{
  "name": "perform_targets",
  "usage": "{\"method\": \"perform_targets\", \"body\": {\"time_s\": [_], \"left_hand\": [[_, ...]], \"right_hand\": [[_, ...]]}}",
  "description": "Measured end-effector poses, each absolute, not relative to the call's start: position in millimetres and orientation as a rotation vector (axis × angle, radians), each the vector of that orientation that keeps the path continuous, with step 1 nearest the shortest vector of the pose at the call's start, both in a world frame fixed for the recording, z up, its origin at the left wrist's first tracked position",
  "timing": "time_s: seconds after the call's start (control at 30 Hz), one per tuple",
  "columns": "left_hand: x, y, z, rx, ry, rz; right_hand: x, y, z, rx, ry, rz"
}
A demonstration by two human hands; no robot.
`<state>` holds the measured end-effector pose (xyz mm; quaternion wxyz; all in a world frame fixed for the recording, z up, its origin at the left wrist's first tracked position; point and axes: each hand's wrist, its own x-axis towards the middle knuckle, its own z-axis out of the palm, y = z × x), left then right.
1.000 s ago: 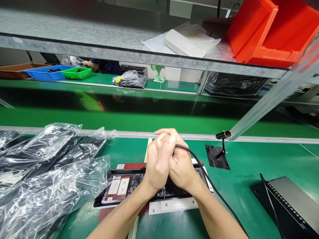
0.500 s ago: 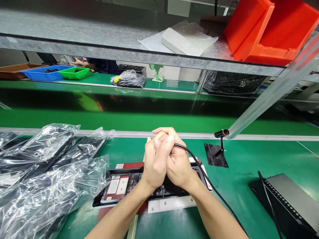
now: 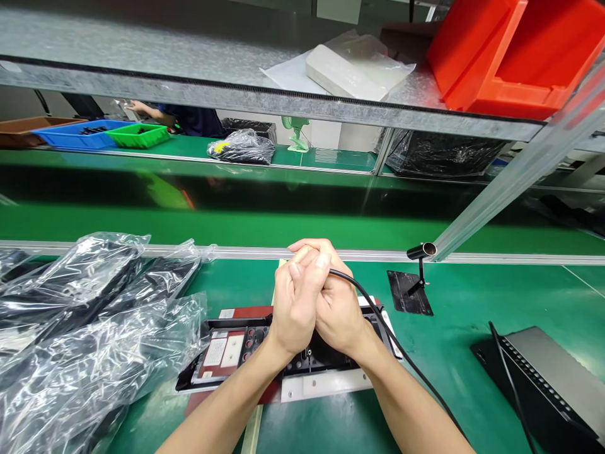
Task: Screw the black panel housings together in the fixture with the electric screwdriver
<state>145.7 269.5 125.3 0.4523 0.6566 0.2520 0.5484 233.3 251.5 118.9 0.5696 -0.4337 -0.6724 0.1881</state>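
My left hand (image 3: 292,302) and my right hand (image 3: 334,302) are clasped together above a black flat device (image 3: 227,353) that lies on a white plate and a red mat. Both hands close around the end of a black cable (image 3: 401,359), which runs out of my right fist and down to the lower right. What the cable ends in is hidden inside my hands.
Crinkled clear plastic bags (image 3: 85,328) holding black parts fill the left. A small black lamp on a stand (image 3: 418,277) stands to the right, a black and grey unit (image 3: 548,384) at the lower right. Red bins (image 3: 510,57) sit on the shelf. Another person's arm (image 3: 146,112) reaches behind.
My clasped hands have stayed over the device, shifting only slightly up. The other person's arm in the background has moved to the left.
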Motion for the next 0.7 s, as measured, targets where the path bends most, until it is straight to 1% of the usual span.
{"method": "perform_targets", "body": {"time_s": [0.7], "left_hand": [[145.0, 270.8, 122.5, 1.579, 0.607, 1.355]], "right_hand": [[233.4, 253.9, 113.9, -0.980, -1.564, 0.447]]}}
